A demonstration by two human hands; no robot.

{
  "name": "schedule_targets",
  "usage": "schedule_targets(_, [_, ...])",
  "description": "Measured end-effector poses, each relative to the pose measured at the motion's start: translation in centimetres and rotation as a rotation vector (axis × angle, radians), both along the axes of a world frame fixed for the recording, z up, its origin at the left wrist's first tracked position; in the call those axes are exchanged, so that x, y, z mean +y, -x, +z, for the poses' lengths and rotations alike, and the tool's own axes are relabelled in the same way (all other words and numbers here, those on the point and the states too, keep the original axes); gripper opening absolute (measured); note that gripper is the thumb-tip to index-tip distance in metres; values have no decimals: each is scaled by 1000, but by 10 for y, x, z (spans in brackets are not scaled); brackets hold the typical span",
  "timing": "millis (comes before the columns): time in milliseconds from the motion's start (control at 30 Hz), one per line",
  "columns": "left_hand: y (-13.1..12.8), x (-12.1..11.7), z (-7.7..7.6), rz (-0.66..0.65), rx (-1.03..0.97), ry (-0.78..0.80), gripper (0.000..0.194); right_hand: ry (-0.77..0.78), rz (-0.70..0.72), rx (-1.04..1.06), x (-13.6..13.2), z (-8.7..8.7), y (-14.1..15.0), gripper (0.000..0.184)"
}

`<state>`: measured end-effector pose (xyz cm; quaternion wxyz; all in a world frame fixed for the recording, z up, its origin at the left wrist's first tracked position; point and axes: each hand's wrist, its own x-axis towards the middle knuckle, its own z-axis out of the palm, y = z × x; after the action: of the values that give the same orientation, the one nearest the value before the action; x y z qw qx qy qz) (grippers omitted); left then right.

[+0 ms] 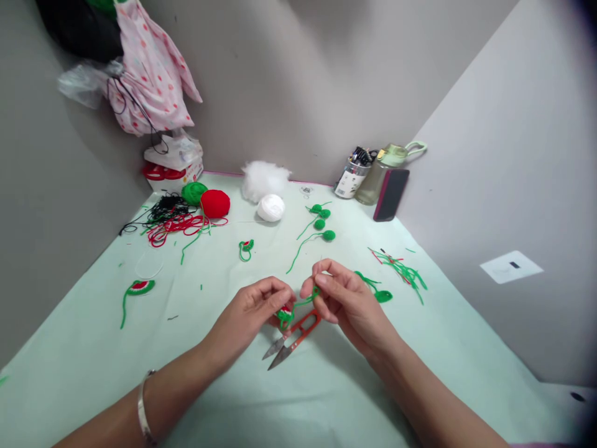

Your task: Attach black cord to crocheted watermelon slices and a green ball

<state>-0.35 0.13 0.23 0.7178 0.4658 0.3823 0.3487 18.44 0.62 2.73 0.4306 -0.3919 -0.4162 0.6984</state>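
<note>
My left hand (pixel 263 306) is closed on a small crocheted watermelon piece (pixel 285 316) in green, white and red. From it a strand of green yarn (pixel 303 303) runs to my right hand (pixel 342 291), which pinches the yarn between thumb and fingertips. A thin, faint sliver rises above the right fingertips; too fine to make out. Orange-handled thread snips (pixel 293 339) lie on the table just under both hands, blades toward me. Beside my right hand rests a green crocheted leaf (pixel 383 296) with a yarn tail.
Left lie a watermelon slice (pixel 140 287), tangled red yarn (pixel 180 229), a red ball (pixel 215 203) and a green ball (pixel 194 193). Behind are white stuffing (pixel 265 180), a white ball (pixel 271 208), several green crocheted pieces (pixel 329 235), a bottle (pixel 373 180) and a phone (pixel 391 195). Yarn scraps (pixel 403 272) lie right.
</note>
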Motion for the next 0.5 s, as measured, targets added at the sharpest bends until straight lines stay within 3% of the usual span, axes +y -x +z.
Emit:
schedule_targets(200, [-4, -3, -5, -72, -83, 85, 28, -1, 18, 8, -3, -4, 7, 22])
schedule_targets(500, [-5, -4, -7, -71, -87, 89, 22, -3, 21, -13, -5, -3, 10, 25])
